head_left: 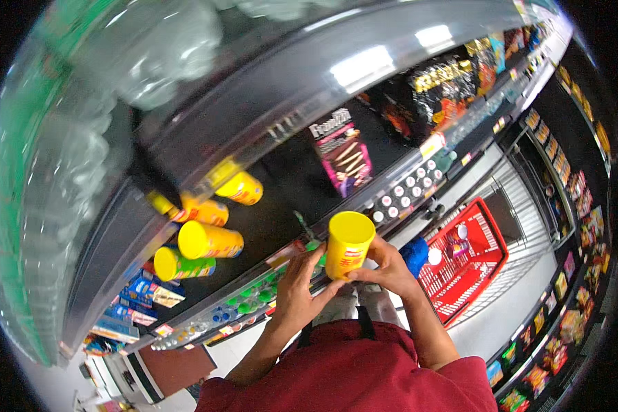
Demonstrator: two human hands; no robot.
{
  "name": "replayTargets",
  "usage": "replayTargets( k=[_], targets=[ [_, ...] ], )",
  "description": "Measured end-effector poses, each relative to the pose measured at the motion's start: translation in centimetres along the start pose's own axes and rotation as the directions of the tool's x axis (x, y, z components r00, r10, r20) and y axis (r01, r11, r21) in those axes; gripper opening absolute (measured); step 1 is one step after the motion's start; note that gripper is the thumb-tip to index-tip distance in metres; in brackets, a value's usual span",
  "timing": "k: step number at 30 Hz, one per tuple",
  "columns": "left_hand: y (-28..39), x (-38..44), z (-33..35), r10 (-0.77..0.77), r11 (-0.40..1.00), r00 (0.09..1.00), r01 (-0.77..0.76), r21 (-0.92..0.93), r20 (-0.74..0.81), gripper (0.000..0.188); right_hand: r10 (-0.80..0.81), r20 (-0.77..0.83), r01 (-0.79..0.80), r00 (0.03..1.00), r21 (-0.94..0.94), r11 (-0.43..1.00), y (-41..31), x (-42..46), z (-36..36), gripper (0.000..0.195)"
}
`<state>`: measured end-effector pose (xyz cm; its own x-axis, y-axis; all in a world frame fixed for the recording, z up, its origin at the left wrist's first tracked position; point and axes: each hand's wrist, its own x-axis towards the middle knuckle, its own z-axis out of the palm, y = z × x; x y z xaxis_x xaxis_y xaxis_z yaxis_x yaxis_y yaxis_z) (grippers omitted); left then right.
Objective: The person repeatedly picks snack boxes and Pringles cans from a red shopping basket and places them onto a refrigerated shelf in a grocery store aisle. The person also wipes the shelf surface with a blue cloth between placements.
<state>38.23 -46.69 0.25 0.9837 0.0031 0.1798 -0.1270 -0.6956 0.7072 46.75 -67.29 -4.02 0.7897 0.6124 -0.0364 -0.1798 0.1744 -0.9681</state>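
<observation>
Between both hands, in front of my body, is a yellow canister (349, 247) with a yellow lid and red lettering. My left hand (304, 283) grips its left side, thumb near the base. On the other side my right hand (389, 265) holds it, with the thumb towards its lower edge. Left of my hands, on a dark shelf (275, 226), stand more canisters: a yellow-lidded one (211, 240), a green one (184, 263) and others behind. A pink and black snack box (342, 152) stands farther right on that shelf.
A red shopping basket (463, 268) sits in a wire cart (541, 221) at my right, with a few items inside. Capped bottles (407, 190) line a lower shelf. Snack bags (443, 87) fill the far shelf end. Plastic-wrapped goods (149, 51) overhang at upper left.
</observation>
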Motion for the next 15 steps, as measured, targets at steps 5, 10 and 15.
replayTargets(
  k=[5,10,15],
  targets=[
    [-2.0,-0.6,-1.8,-0.152,0.988,0.966,0.145,-0.052,-0.207,0.069,-0.102,0.117,0.119,0.988,-0.148,0.982,-1.6,5.5,4.4,0.069],
    [-3.6,2.3,-2.8,-0.127,0.986,0.862,0.057,-0.155,-0.491,0.062,-0.306,0.178,0.346,0.935,-0.28,0.895,-3.3,11.7,7.3,0.075],
    [-4.5,6.6,-4.3,-0.042,0.999,0.717,0.024,-0.036,-0.696,0.051,-0.333,0.25,0.407,0.909,-0.372,0.834,-5.9,17.6,9.0,0.076]
  ],
)
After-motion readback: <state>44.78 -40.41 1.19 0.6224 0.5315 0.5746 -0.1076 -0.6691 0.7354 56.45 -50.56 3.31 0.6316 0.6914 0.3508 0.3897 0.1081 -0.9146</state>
